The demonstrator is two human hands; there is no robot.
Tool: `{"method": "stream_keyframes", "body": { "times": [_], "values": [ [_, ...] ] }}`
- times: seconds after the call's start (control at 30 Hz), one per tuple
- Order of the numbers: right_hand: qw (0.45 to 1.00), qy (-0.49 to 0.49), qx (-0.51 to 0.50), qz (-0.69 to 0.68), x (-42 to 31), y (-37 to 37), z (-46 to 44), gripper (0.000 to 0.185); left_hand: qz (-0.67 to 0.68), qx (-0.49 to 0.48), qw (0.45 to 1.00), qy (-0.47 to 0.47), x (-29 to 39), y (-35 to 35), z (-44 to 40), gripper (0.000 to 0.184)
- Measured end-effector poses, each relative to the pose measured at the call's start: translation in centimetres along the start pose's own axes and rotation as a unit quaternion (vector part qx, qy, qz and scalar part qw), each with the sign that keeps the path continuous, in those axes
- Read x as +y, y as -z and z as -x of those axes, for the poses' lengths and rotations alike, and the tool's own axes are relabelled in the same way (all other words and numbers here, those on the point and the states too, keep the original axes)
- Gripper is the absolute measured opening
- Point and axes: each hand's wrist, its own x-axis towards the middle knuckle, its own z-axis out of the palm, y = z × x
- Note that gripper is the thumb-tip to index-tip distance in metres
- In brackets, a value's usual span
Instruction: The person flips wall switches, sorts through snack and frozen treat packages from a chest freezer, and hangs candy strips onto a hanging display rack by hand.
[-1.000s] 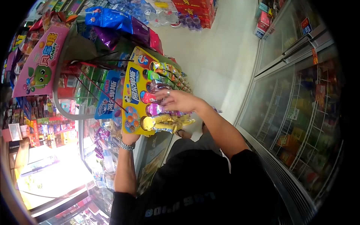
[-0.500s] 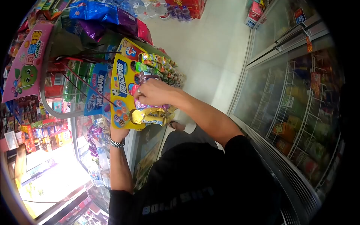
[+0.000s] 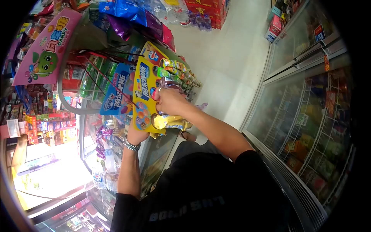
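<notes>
Wrapped candies in yellow, green and purple stick out of round holes in a yellow display card [image 3: 145,87]. My right hand [image 3: 170,101] is at the card's right side, fingers bent together on a red and purple candy [image 3: 156,94] that they partly cover. Just below it, a yellow-wrapped candy [image 3: 164,121] lies in its hole. My left hand [image 3: 136,133], with a beaded bracelet at the wrist, is under the card's lower edge; its fingers are hidden behind the card. A blue card [image 3: 119,89] stands left of the yellow one.
Left of the cards is a pink candy sign [image 3: 48,48] on a metal rack. Blue and purple bags [image 3: 133,14] lie above. Bottles [image 3: 199,21] and red boxes [image 3: 216,11] stand on the floor. Glass-door coolers [image 3: 286,104] line the right side.
My right hand came in from the right over the candies and its spread fingers closed at the card. The purple candy in the hole above the yellow one no longer shows there. My left hand stays below.
</notes>
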Motion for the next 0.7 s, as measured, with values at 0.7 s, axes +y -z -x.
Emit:
{"method": "stream_keyframes", "body": {
  "times": [0.7],
  "values": [
    [0.950, -0.220, 0.133, -0.178, 19.4, 0.6, 13.1, 0.027, -0.049, 0.120, 0.980, 0.152, -8.3, 0.2, 4.2, 0.028]
  ]
}}
